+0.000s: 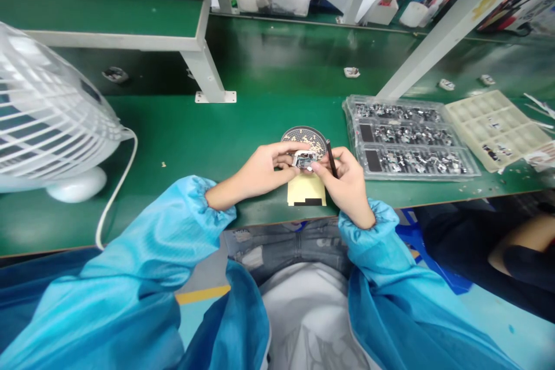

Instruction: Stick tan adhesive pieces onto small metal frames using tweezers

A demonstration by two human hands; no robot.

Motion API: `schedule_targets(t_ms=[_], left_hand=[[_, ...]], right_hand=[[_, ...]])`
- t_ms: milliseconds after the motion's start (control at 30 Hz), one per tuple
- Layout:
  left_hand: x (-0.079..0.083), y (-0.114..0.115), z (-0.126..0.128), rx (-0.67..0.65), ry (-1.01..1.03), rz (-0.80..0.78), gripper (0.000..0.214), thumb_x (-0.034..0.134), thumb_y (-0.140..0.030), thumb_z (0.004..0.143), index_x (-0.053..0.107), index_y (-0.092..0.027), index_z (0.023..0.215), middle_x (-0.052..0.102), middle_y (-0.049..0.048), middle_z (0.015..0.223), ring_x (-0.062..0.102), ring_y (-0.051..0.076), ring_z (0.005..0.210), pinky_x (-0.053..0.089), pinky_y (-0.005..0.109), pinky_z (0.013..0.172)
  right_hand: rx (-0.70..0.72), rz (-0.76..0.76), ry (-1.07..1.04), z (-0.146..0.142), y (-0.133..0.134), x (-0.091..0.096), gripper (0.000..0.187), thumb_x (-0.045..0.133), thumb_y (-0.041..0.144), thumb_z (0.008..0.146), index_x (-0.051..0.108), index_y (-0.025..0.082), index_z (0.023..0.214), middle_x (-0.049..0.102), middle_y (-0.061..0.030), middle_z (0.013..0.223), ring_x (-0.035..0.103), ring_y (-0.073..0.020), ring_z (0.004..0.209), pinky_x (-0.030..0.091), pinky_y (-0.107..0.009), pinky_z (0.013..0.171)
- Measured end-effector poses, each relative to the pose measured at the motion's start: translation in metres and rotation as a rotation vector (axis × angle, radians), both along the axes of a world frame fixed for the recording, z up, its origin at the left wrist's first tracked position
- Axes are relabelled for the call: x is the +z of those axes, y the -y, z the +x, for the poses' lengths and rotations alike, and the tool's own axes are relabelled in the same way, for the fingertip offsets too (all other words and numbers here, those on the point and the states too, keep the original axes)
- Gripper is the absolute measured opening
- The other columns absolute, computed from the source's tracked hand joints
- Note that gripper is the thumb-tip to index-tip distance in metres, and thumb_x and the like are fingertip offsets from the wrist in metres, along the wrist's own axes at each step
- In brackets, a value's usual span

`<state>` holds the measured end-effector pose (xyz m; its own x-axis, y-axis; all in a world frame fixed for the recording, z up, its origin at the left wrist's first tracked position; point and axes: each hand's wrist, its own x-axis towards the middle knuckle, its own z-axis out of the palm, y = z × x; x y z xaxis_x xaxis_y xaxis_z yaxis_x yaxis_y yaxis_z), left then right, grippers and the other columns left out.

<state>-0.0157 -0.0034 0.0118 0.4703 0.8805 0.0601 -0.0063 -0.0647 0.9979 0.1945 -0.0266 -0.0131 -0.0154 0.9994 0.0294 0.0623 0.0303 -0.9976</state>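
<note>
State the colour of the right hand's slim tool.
The slim tool is black, best seen in the head view.

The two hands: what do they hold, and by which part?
Left hand holds a small white-edged device by its left side; right hand touches its right edge and holds a black stick by the lower part.

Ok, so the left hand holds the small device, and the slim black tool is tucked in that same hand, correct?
Not quite: the slim black tool is in the right hand, as the head view shows. The left hand does hold the small device.
</note>
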Motion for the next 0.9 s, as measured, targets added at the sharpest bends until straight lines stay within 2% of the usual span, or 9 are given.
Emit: schedule_targets(t_ms=[267,467,533,667,767,900], left_hand=[[0.001,0.002,0.003,0.040,-0.115,0.116,0.052,0.081,-0.035,0.088,0.072,-0.012,0.134,0.076,0.0150,0.125,0.075,0.024,0.104,0.062,0.032,0.088],[0.001,0.003,0.001,0.146,-0.259,0.364,0.042,0.079,-0.040,0.092,0.079,-0.019,0.128,0.078,0.0112,0.126,0.074,0.022,0.099,0.060,0.032,0.088],[0.002,0.004,0.001,0.157,-0.251,0.313,0.042,0.081,-0.039,0.091,0.080,-0.020,0.128,0.078,0.0105,0.125,0.075,0.022,0.097,0.060,0.032,0.087],[0.003,0.006,0.004,0.113,-0.049,0.040,0.048,0.085,-0.037,0.086,0.078,-0.015,0.128,0.079,0.0123,0.122,0.077,0.024,0.099,0.063,0.035,0.092],[0.003,0.007,0.006,0.064,0.093,-0.084,0.050,0.088,-0.033,0.083,0.077,-0.012,0.127,0.079,0.0134,0.119,0.078,0.024,0.099,0.063,0.036,0.097],[0.000,0.007,0.008,0.055,0.150,-0.177,0.048,0.089,-0.029,0.082,0.076,-0.011,0.124,0.080,0.0140,0.116,0.079,0.023,0.094,0.065,0.035,0.092]], right_hand=[[-0.001,-0.002,0.019,0.001,-0.002,0.006,0.046,0.087,0.056,0.078,0.055,0.025,0.092,0.068,0.0015,0.082,0.071,-0.0175,0.077,0.059,-0.032,0.071],[0.007,-0.010,-0.010,-0.002,-0.003,0.009,0.047,0.088,0.056,0.076,0.055,0.025,0.090,0.066,0.0021,0.078,0.069,-0.0166,0.073,0.057,-0.031,0.068],[0.002,-0.005,0.020,-0.002,-0.003,0.011,0.048,0.087,0.058,0.077,0.054,0.026,0.091,0.065,0.0026,0.075,0.066,-0.0164,0.069,0.056,-0.032,0.066],[-0.037,0.058,0.093,-0.003,-0.002,0.014,0.049,0.087,0.059,0.076,0.057,0.027,0.098,0.059,0.0033,0.074,0.055,-0.0148,0.064,0.048,-0.030,0.059],[-0.006,0.073,0.105,-0.003,-0.001,0.014,0.047,0.086,0.059,0.077,0.062,0.026,0.100,0.061,0.0001,0.082,0.057,-0.0166,0.072,0.049,-0.030,0.061],[0.020,0.056,0.102,-0.003,0.000,0.010,0.041,0.086,0.054,0.077,0.065,0.025,0.098,0.065,-0.0011,0.087,0.058,-0.0173,0.073,0.049,-0.031,0.062]])
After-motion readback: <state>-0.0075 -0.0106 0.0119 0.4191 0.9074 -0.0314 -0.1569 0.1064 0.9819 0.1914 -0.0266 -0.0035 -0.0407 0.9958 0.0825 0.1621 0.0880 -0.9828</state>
